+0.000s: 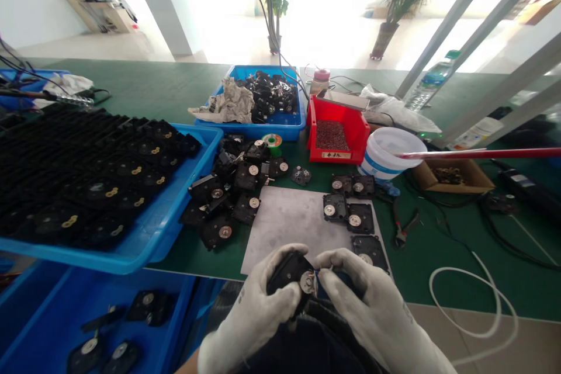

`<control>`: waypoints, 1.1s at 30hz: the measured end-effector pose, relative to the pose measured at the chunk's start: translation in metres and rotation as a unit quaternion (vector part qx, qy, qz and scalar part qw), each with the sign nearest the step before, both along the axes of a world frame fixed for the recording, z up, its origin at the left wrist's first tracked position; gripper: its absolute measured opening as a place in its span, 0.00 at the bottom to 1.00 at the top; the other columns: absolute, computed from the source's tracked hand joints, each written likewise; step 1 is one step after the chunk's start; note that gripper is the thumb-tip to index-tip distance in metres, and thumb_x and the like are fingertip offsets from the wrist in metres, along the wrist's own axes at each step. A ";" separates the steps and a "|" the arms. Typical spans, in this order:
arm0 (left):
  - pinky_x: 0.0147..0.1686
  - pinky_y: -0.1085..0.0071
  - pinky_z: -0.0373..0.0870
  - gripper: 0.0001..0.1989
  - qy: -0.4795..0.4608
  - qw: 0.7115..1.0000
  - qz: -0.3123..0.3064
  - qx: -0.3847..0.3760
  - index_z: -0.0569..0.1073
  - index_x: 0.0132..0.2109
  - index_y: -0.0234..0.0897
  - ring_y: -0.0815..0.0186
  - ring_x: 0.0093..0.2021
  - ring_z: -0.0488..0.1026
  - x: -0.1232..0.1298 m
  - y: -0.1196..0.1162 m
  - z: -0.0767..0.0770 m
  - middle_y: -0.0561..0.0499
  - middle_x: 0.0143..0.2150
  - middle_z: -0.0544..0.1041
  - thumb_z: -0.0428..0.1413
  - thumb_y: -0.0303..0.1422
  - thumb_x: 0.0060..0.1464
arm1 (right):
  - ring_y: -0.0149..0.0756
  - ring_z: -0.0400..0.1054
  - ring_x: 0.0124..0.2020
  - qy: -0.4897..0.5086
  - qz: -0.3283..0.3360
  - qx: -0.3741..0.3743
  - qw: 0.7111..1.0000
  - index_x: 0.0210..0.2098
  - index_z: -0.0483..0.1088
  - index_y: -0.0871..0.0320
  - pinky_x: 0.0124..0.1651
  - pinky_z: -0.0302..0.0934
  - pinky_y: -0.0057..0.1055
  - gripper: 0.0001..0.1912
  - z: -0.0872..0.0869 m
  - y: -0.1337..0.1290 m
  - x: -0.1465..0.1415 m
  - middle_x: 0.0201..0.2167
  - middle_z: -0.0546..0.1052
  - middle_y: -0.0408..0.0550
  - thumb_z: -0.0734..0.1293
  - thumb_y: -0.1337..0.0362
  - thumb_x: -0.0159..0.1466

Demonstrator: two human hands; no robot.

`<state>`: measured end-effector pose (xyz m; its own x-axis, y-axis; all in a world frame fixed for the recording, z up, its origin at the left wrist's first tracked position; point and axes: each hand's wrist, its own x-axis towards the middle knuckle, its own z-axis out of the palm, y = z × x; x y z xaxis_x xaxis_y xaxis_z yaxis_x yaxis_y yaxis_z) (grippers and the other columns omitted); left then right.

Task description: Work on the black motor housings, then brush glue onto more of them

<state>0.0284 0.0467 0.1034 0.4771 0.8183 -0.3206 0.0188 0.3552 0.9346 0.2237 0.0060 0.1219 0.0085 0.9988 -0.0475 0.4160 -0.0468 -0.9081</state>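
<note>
In a white glove, my left hand (252, 310) is wrapped round a black plastic housing (287, 272) with a round silver disc (307, 282) at its right edge. My right hand (377, 298), gloved too, is beside the disc with thumb and forefinger pinched together. What lies in that pinch, if anything, is too small to make out. Both hands are over the front edge of a white sheet (289, 219). Similar black housings (359, 219) with silver discs lie along the sheet's right side, and a loose pile of housings (225, 232) is at its left.
A blue tray (175, 187) of stacked black parts stands left. Behind are another blue tray (267, 127) of small parts, a red bin (362, 128) of tiny pieces and a white bucket (379, 155). Pliers (403, 231) lie right. A lower blue bin (169, 315) holds several housings.
</note>
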 end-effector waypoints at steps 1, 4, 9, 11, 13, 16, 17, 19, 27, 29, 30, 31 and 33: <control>0.39 0.69 0.77 0.26 -0.002 1.000 0.002 0.009 0.75 0.59 0.36 0.55 0.46 0.77 0.000 0.000 -0.001 0.45 0.50 0.82 0.62 0.40 0.56 | 0.30 0.77 0.35 -0.002 -0.001 0.000 1.000 0.41 0.74 0.53 0.41 0.69 0.20 0.09 0.000 0.000 0.000 0.32 0.80 0.40 0.62 0.62 0.72; 0.44 0.68 0.77 0.25 -0.006 1.000 0.005 0.026 0.75 0.59 0.37 0.55 0.48 0.77 0.001 0.000 -0.002 0.46 0.47 0.82 0.62 0.40 0.56 | 0.29 0.76 0.34 0.002 0.000 -0.008 1.000 0.41 0.74 0.53 0.41 0.69 0.20 0.09 -0.001 -0.002 0.001 0.32 0.80 0.39 0.62 0.61 0.72; 0.29 0.73 0.75 0.29 0.014 1.000 0.004 -0.008 0.74 0.60 0.35 0.62 0.34 0.76 0.003 0.001 0.000 0.45 0.46 0.82 0.63 0.43 0.54 | 0.28 0.75 0.37 0.006 0.001 -0.029 1.000 0.42 0.74 0.52 0.44 0.67 0.19 0.08 -0.004 -0.003 0.002 0.34 0.80 0.38 0.62 0.61 0.73; 0.29 0.72 0.75 0.29 0.019 1.000 0.011 -0.012 0.74 0.59 0.34 0.62 0.34 0.76 0.003 0.001 0.002 0.46 0.44 0.82 0.63 0.43 0.53 | 0.28 0.76 0.37 0.013 0.005 -0.032 0.999 0.42 0.74 0.52 0.44 0.67 0.19 0.08 -0.004 -0.002 0.002 0.34 0.80 0.38 0.62 0.62 0.72; 0.38 0.70 0.78 0.27 0.023 1.000 0.014 0.004 0.75 0.59 0.34 0.58 0.40 0.79 0.001 0.002 0.003 0.46 0.45 0.83 0.63 0.40 0.53 | 0.28 0.76 0.37 0.022 0.010 -0.031 0.999 0.42 0.74 0.52 0.44 0.67 0.19 0.08 -0.003 -0.001 0.002 0.34 0.80 0.38 0.62 0.62 0.72; 0.43 0.68 0.79 0.26 0.034 0.999 0.001 0.018 0.75 0.60 0.36 0.55 0.44 0.80 -0.002 0.001 0.003 0.45 0.48 0.83 0.62 0.38 0.55 | 0.28 0.76 0.36 0.033 0.013 -0.032 0.999 0.43 0.73 0.52 0.42 0.67 0.19 0.07 -0.001 -0.001 0.001 0.34 0.80 0.38 0.63 0.62 0.72; 0.43 0.68 0.79 0.27 0.038 0.999 0.000 0.020 0.75 0.61 0.36 0.55 0.45 0.80 -0.003 0.001 0.003 0.45 0.49 0.83 0.62 0.38 0.56 | 0.28 0.76 0.37 0.037 0.015 -0.034 0.999 0.43 0.73 0.52 0.42 0.67 0.19 0.07 -0.001 -0.001 0.001 0.34 0.80 0.38 0.62 0.62 0.73; 0.46 0.67 0.79 0.26 0.040 0.999 0.002 0.023 0.76 0.61 0.37 0.53 0.48 0.80 -0.004 0.000 0.002 0.45 0.50 0.83 0.62 0.39 0.56 | 0.29 0.76 0.37 0.044 0.019 -0.039 0.998 0.44 0.73 0.52 0.42 0.67 0.20 0.07 -0.001 -0.002 0.001 0.35 0.80 0.39 0.62 0.62 0.73; 0.51 0.65 0.79 0.25 0.046 0.999 -0.005 0.024 0.76 0.60 0.39 0.50 0.54 0.80 -0.005 0.002 -0.002 0.45 0.54 0.83 0.62 0.40 0.57 | 0.30 0.75 0.36 0.040 0.023 -0.038 0.998 0.44 0.74 0.54 0.41 0.67 0.22 0.08 0.000 -0.002 0.003 0.35 0.80 0.40 0.63 0.63 0.72; 0.51 0.66 0.79 0.25 0.053 0.998 -0.004 0.031 0.77 0.60 0.39 0.50 0.54 0.80 -0.006 0.002 -0.002 0.45 0.54 0.83 0.62 0.40 0.57 | 0.30 0.75 0.36 0.041 0.026 -0.044 0.998 0.44 0.74 0.54 0.40 0.66 0.22 0.08 0.001 -0.002 0.003 0.35 0.80 0.40 0.63 0.63 0.72; 0.50 0.66 0.79 0.25 0.056 0.998 -0.004 0.034 0.77 0.60 0.39 0.50 0.54 0.80 -0.006 0.002 -0.002 0.44 0.54 0.83 0.62 0.41 0.57 | 0.30 0.75 0.36 0.042 0.026 -0.049 0.998 0.44 0.74 0.54 0.40 0.66 0.22 0.08 0.001 -0.002 0.004 0.34 0.80 0.40 0.63 0.63 0.72; 0.50 0.67 0.79 0.25 0.058 0.998 -0.005 0.036 0.77 0.60 0.39 0.50 0.54 0.80 -0.006 0.002 -0.002 0.44 0.54 0.83 0.62 0.41 0.57 | 0.30 0.75 0.36 0.045 0.025 -0.053 0.997 0.44 0.74 0.54 0.40 0.66 0.22 0.08 0.001 -0.003 0.004 0.34 0.80 0.40 0.63 0.63 0.72; 0.51 0.67 0.78 0.26 0.062 0.997 -0.008 0.039 0.76 0.60 0.38 0.50 0.55 0.80 -0.005 0.002 -0.003 0.44 0.55 0.83 0.62 0.41 0.57 | 0.29 0.75 0.36 0.052 0.023 -0.062 0.996 0.44 0.74 0.54 0.40 0.66 0.21 0.08 0.000 -0.003 0.004 0.34 0.80 0.39 0.63 0.62 0.72</control>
